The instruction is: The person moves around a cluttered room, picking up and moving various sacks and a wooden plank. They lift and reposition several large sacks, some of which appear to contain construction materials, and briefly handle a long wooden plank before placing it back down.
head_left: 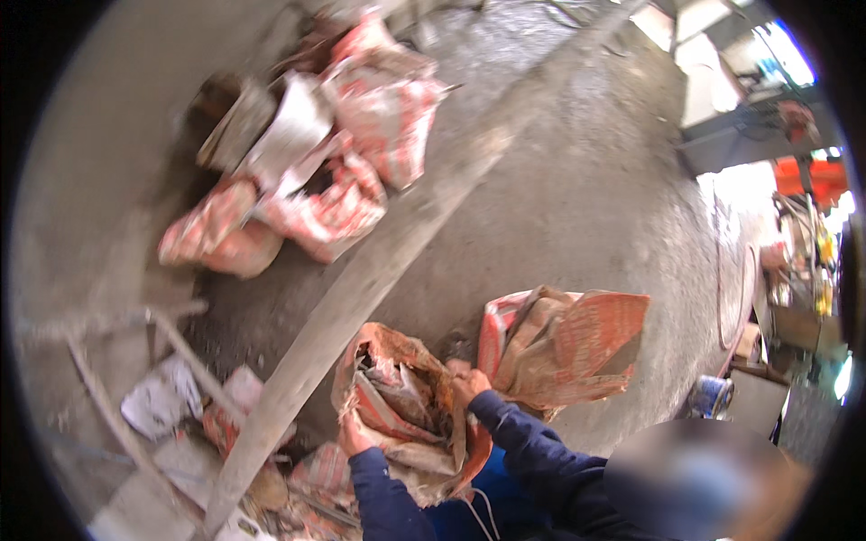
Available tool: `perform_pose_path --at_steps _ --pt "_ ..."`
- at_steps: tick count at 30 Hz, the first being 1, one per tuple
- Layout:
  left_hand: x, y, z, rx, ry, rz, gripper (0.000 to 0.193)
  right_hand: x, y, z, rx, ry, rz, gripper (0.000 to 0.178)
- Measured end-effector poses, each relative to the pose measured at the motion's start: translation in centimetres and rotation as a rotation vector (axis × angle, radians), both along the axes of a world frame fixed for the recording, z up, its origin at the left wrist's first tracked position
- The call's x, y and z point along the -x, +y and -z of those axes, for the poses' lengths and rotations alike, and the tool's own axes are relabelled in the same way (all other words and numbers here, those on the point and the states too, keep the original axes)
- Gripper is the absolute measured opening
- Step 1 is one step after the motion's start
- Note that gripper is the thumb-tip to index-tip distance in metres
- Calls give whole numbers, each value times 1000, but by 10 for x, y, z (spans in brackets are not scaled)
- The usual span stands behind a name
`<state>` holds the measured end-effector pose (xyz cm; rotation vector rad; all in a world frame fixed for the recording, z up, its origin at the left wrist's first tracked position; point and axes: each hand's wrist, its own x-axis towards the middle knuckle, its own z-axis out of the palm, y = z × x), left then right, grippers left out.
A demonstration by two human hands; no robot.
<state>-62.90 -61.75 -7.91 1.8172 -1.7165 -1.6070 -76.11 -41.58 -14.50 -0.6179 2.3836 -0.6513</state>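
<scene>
Your left hand (354, 435) and right hand (468, 387) hold opposite sides of the gaping sack (406, 397) in front of you, fingers curled around its rim; another sack (586, 347) lies just right of it, near the wooden pole (406, 230).

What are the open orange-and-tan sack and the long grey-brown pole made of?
Open orange-and-tan sack: probably woven plastic, dull and soiled; limp folds and a ragged rim suggest it, but blur hides any weave. Long grey-brown pole: likely bare wood, matte, from its uneven brownish tones.
</scene>
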Motion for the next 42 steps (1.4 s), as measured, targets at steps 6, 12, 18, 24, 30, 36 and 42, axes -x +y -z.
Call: perform_pose_path --at_steps 6,12,18,24,30,36,42 --pt "140 33 -37 -89 35 104 46 65 72 -38 56 10 191 15" --pt "242 77 -18 -159 182 158 43 134 109 -85 86 -132 796 22" --pt "320 116 6 -83 123 422 38 205 140 -93 157 -2 1017 26" --pt "358 148 85 59 -54 769 25 265 167 5 -72 33 856 31" --pt "367 135 -21 -272 103 866 18 288 164 43 -358 -82 774 35" --pt "491 62 -182 198 785 1151 18 313 172 31 -379 37 762 35" --pt "602 42 -186 623 179 1204 54 398 191 1 -334 -78 944 23"
